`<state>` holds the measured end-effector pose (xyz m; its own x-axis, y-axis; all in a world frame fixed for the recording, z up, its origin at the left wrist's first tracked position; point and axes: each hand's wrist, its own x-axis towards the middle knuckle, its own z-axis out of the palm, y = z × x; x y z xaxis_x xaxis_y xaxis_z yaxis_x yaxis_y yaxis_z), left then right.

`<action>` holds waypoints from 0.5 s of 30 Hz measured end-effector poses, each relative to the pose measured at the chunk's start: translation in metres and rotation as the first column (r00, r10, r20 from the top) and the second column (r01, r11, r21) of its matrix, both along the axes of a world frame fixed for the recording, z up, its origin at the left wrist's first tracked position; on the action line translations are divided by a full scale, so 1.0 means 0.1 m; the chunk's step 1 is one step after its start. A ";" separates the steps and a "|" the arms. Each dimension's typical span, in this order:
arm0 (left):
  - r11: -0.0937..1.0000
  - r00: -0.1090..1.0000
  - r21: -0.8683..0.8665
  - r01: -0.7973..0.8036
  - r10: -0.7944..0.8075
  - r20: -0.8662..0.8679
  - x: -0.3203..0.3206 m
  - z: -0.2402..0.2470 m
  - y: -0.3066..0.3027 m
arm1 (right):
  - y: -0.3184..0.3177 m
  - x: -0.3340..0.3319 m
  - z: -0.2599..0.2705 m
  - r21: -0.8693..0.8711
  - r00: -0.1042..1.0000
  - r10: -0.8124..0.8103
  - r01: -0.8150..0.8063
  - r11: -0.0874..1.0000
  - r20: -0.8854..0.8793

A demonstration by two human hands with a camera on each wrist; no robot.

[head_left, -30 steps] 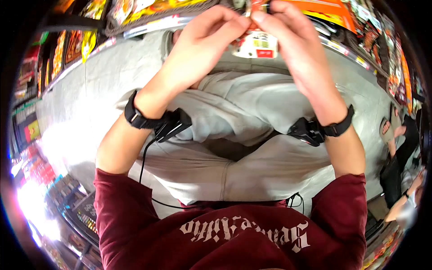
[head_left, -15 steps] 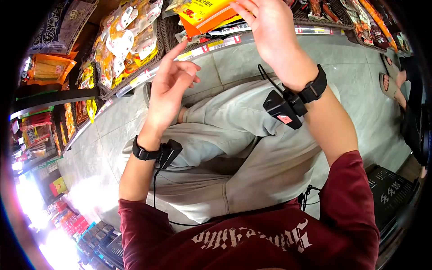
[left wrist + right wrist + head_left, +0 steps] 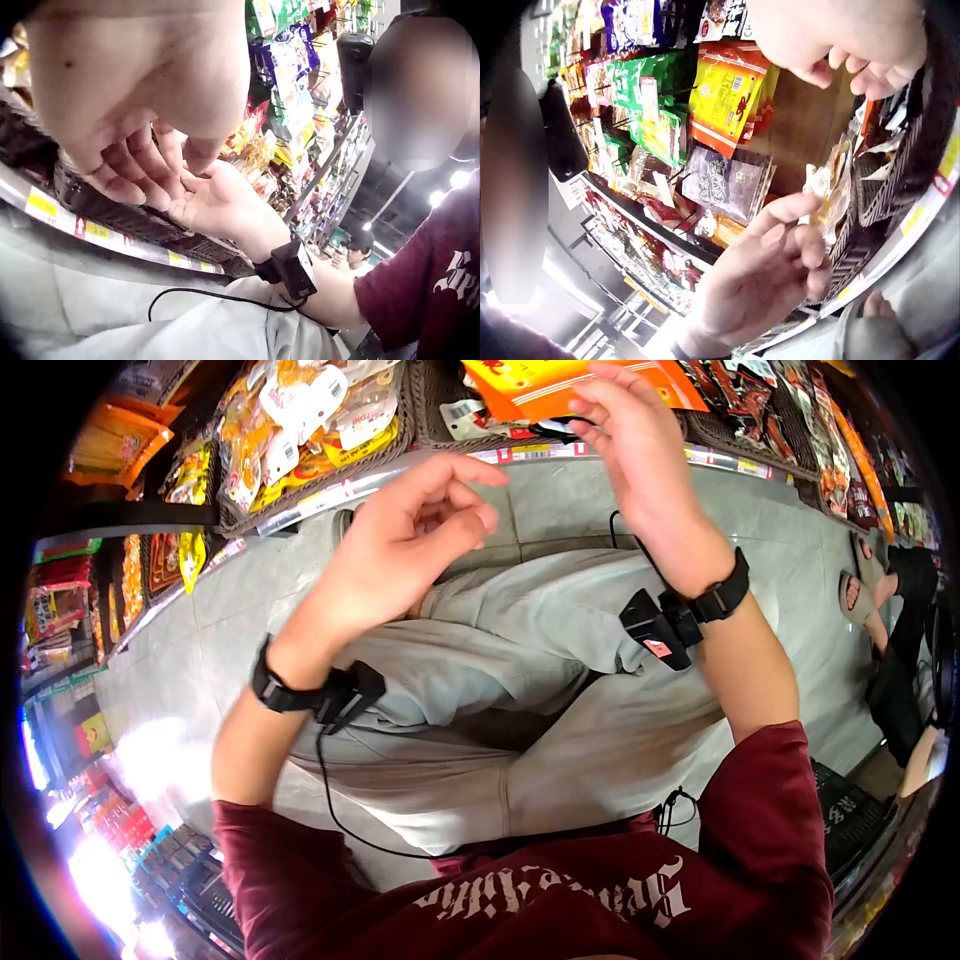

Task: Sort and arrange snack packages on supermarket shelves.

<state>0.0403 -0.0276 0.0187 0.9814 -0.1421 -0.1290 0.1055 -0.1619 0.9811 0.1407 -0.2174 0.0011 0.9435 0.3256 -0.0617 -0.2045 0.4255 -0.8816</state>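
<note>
**ORANGE PACKET: HANDLING AND GRIP POINT**

**Location.** The packet (image 3: 545,382) lies in a wicker basket (image 3: 432,410) just above the rail (image 3: 540,453) that carries the price labels. Its lower edge overhangs toward the rail. More packets fill the baskets to either side along the rail.

**Hand state.** The right hand (image 3: 645,455) is raised above the rail, and its fingers (image 3: 590,412) curl against the packet's lower edge. The views do not show whether thumb and fingers have closed on it. The left hand (image 3: 400,555) hangs just below the rail, index finger extended and the other fingers loosely curled, holding nothing.

**Handling (judged).**
- Weight: probably light, a flat pouch.
- Stiffness: flexible film, likely to bend and sag if held by one corner.
- Surface: glossy, so probably slippery under a light pinch.
- Contents: not visible; treat as crushable.

**Grip point (judged).** Take the lower sealed edge, thumb on the face and fingers behind. Avoid squeezing the middle. Support the far edge with the free hand if the pouch droops.
</note>
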 end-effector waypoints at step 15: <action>0.880 0.987 0.465 -0.100 0.029 0.156 0.10 -0.21 0.59 | -0.11 0.05 0.13 -0.651 0.401 0.534 0.616 0.444 0.744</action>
<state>0.0499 0.0315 -0.0021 0.9991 -0.0352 -0.0251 -0.0013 -0.6052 0.7961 0.1459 -0.2281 0.0142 0.6210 0.6042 0.4992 0.7776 -0.5548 -0.2957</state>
